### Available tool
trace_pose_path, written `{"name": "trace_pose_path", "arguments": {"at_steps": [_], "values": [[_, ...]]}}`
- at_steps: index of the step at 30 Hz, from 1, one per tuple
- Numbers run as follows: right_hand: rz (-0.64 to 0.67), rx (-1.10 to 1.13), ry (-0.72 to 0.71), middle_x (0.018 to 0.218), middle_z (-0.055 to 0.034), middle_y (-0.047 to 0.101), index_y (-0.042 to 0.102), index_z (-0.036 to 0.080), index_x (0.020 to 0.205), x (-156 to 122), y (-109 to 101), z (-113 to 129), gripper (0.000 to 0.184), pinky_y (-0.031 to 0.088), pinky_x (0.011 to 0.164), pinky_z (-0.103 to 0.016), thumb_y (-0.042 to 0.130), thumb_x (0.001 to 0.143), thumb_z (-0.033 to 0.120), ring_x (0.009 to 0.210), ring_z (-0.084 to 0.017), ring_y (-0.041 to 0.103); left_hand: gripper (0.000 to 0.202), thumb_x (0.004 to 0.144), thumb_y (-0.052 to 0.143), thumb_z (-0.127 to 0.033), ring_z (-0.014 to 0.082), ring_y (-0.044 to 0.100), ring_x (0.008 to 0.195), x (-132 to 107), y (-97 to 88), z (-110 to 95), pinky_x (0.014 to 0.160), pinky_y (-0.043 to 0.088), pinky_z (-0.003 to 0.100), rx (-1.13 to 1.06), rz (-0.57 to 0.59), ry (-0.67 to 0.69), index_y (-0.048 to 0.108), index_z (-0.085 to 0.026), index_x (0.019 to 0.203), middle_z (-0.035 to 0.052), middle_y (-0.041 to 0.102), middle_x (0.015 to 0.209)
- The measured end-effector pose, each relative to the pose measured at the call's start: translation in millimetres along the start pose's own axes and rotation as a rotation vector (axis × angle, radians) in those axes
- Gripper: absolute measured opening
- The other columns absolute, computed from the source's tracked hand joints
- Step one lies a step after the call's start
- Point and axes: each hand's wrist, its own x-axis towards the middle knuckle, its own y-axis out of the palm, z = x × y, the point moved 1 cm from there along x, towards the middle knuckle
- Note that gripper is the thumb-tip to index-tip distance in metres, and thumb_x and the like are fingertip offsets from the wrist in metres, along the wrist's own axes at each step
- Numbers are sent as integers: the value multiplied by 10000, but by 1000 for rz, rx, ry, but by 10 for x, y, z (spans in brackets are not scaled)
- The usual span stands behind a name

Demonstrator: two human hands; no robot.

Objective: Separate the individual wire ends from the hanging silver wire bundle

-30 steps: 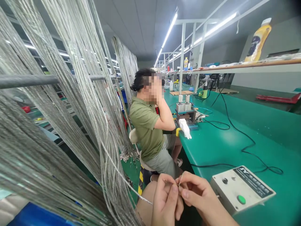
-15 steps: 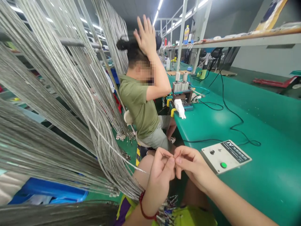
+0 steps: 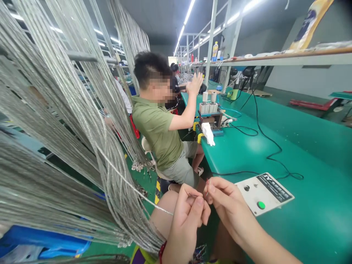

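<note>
A single silvery braided cable [image 3: 154,204] leads out of the hanging bundle to my left hand [image 3: 188,216]. That hand is closed, thumb and forefinger pinching a thin reddish wire at the cable's end. Close beside it, my right hand [image 3: 228,200] is also closed, its fingertips pinching fine wire ends [image 3: 207,182], one of them red. Fingers hide most of these wires. The cable bundle [image 3: 118,183] drapes down to my lap, where several coloured wire ends [image 3: 199,253] show below my left wrist.
On the green bench [image 3: 302,227] lies a white control box [image 3: 255,194] with a green button. Farther along stand a small press [image 3: 210,115] and a white glove [image 3: 208,134]. A co-worker in a green shirt [image 3: 156,124] sits ahead. Blue bins [image 3: 46,238] lie lower left.
My hands have drawn slightly apart, and a red wire tip now shows at my right fingertips. The co-worker's raised hand has come down from the head and forward. The view has shifted a little.
</note>
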Motion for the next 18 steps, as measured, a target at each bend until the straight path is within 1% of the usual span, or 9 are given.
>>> {"name": "trace_pose_path", "arguments": {"at_steps": [4,6,8,10,12,14,16,18], "values": [[-40,87,1,714,-3,587,747,195,749,-56,78,-30,323,438,654,-259,926,705,461,676,-134,484,312,1046,555,-507,85,355,534,-6,22,-9,522,240,224,22,19,0,484,-220,948,-52,514,619],[-71,99,-4,704,-2,565,746,197,758,-60,92,-25,333,433,660,-261,926,700,471,684,-139,473,341,1033,558,-546,82,329,509,-11,14,17,509,224,222,19,36,-4,482,-224,950,-54,515,601],[-89,104,-16,714,-9,563,742,195,755,-34,80,12,334,433,674,-265,931,691,463,699,-146,475,353,1022,570,-561,74,294,484,-23,-6,52,497,194,221,10,24,-22,482,-226,950,-52,532,594],[-113,145,-60,733,-6,554,734,204,759,20,40,79,310,430,671,-266,922,709,447,695,-144,465,351,1016,585,-555,69,285,474,-47,-32,81,496,165,220,-3,-32,-35,484,-226,943,-50,547,581],[-156,185,-141,758,1,548,724,219,775,78,-14,141,276,429,666,-264,898,750,432,687,-138,452,354,1005,611,-546,74,339,482,-72,-53,96,507,171,216,-15,-118,-18,486,-225,926,-41,563,566],[-190,153,-203,753,8,545,735,230,816,109,-51,139,253,424,653,-259,869,791,443,677,-136,442,365,985,642,-552,80,405,495,-85,-57,99,515,208,208,-24,-197,26,495,-225,919,-27,596,576],[-160,47,-166,708,10,552,777,236,914,101,-43,39,286,423,636,-261,863,794,481,663,-142,453,377,962,669,-569,88,468,509,-82,-46,101,518,282,197,2,-277,96,518,-225,928,-10,645,621],[-67,-62,-73,700,-5,596,812,230,998,65,-4,-131,386,451,647,-277,887,752,517,670,-156,502,390,939,684,-592,115,555,549,-74,-38,109,543,401,204,96,-393,197,556,-223,927,8,681,674]]}}
